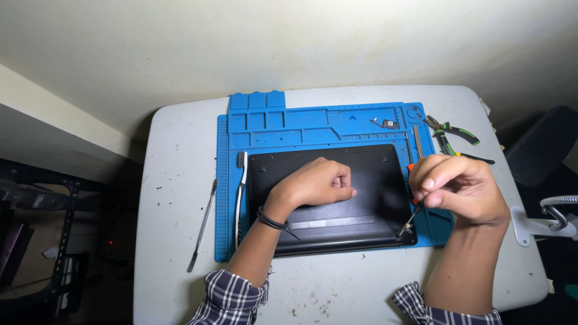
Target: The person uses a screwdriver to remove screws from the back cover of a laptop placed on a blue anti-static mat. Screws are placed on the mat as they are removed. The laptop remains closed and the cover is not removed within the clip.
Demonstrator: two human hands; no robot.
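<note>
A black laptop point(328, 198) lies bottom-up on a blue mat point(313, 120), its long axis running left to right, in the middle of a white table point(180, 180). The left hand point(316, 183) rests curled on its centre. The right hand point(457, 189), nearer the near-right corner, pinches a screwdriver point(411, 218) slanting down to that corner.

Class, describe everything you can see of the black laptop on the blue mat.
The laptop lies closed and upside down, its matte black, plastic-looking base facing up, with a paler strip near the front edge. It sits flat on the blue mat, filling most of the mat's lower area. The left hand rests on its middle as a loose fist. The right hand holds a screwdriver whose tip meets its front right corner.
</note>
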